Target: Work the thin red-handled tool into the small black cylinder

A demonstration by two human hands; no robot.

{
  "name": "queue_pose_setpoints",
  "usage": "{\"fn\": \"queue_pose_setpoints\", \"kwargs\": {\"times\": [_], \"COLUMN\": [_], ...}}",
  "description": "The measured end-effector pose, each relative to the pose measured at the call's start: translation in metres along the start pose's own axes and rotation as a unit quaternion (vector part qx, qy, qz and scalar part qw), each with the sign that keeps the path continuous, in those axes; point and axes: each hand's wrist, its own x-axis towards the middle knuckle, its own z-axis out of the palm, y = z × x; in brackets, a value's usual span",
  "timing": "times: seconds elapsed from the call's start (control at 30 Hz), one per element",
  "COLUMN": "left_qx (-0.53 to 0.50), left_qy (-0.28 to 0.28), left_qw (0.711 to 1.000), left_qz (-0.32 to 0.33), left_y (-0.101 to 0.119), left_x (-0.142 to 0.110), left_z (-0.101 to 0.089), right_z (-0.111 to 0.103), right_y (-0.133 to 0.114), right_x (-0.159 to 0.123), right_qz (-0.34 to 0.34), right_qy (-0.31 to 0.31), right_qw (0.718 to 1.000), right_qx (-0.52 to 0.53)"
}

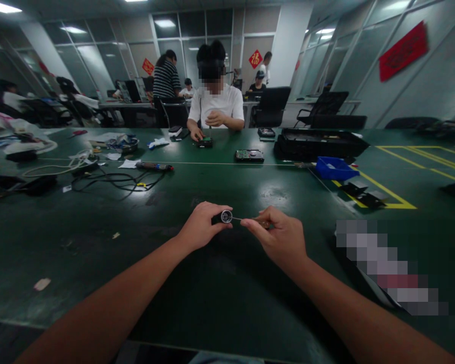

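Note:
Between the thumb and fingers of my left hand [200, 226] is a small dark cylindrical part [226, 217], its round metal-rimmed end facing me. My right hand [285, 236] is closed around the handle of a screwdriver [264, 224]. The thin metal shaft runs left to the rim of the cylindrical part; whether its tip touches or enters it, I cannot tell. Both hands are held above the green table [167, 313], close to its front edge. Most of the cylinder's body is hidden behind my left fingers.
Across the table a person [217, 108] handles a small device [203, 142]. An opened circuit-board unit [249, 155], a black case [320, 144] and a blue bin [335, 168] stand at the back right. Cables [114, 179] lie left; a blurred-out flat object [387, 270] lies right.

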Motion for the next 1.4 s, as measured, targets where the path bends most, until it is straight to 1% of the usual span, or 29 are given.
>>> {"fn": "queue_pose_setpoints", "kwargs": {"times": [0.23,0.4,0.5,0.57,0.67,0.73,0.8,0.87,0.97,1.03,1.1,1.13,1.17,1.2,1.23,1.3,1.4], "left_qx": [0.004,0.007,0.005,0.004,0.006,0.009,0.01,0.009,0.008,0.009,0.011,0.013,0.013,0.013,0.013,0.012,0.014], "left_qy": [0.009,0.006,0.006,0.003,0.001,0.004,0.006,0.006,0.004,0.004,0.009,0.011,0.012,0.013,0.012,0.012,0.011], "left_qw": [1.0,1.0,1.0,1.0,1.0,1.0,1.0,1.0,1.0,1.0,1.0,1.0,1.0,1.0,1.0,1.0,1.0], "left_qz": [0.0,-0.006,-0.009,-0.007,-0.006,-0.007,-0.007,-0.006,0.002,0.01,0.018,0.02,0.022,0.022,0.022,0.018,0.009], "left_y": [-0.002,0.0,0.0,-0.001,-0.001,0.0,0.0,0.0,-0.001,-0.001,-0.002,-0.002,-0.002,-0.002,-0.001,-0.001,0.001], "left_x": [0.0,0.001,0.001,0.001,0.001,0.001,0.001,0.001,0.001,0.001,0.002,0.002,0.002,0.002,0.002,0.002,0.001], "left_z": [0.001,0.0,0.0,0.0,0.001,0.0,0.0,0.0,0.0,-0.001,-0.001,-0.001,-0.001,-0.001,-0.001,-0.001,-0.002], "right_z": [-0.001,-0.004,-0.007,-0.008,-0.007,-0.005,-0.003,-0.001,0.005,0.009,0.014,0.016,0.017,0.018,0.017,0.015,0.01], "right_y": [-0.003,-0.004,-0.006,-0.008,-0.009,-0.008,-0.008,-0.007,-0.002,0.004,0.01,0.013,0.015,0.015,0.015,0.011,0.004], "right_x": [-0.002,-0.001,0.002,0.003,0.003,0.001,0.0,0.0,0.002,0.005,0.007,0.008,0.008,0.008,0.008,0.007,0.004], "right_qz": [-0.023,-0.047,-0.052,-0.044,-0.012,0.024,0.063,0.097,0.152,0.202,0.262,0.282,0.29,0.291,0.283,0.252,0.202], "right_qy": [-0.017,-0.056,-0.082,-0.086,-0.067,-0.05,-0.041,-0.04,-0.031,-0.014,0.007,0.006,0.014,0.024,0.034,0.051,0.04], "right_qw": [0.999,0.995,0.993,0.993,0.996,0.995,0.989,0.978,0.953,0.928,0.885,0.866,0.857,0.854,0.86,0.887,0.93], "right_qx": [0.026,0.066,0.071,0.065,0.062,0.083,0.126,0.182,0.262,0.314,0.385,0.414,0.426,0.43,0.422,0.383,0.305]}}
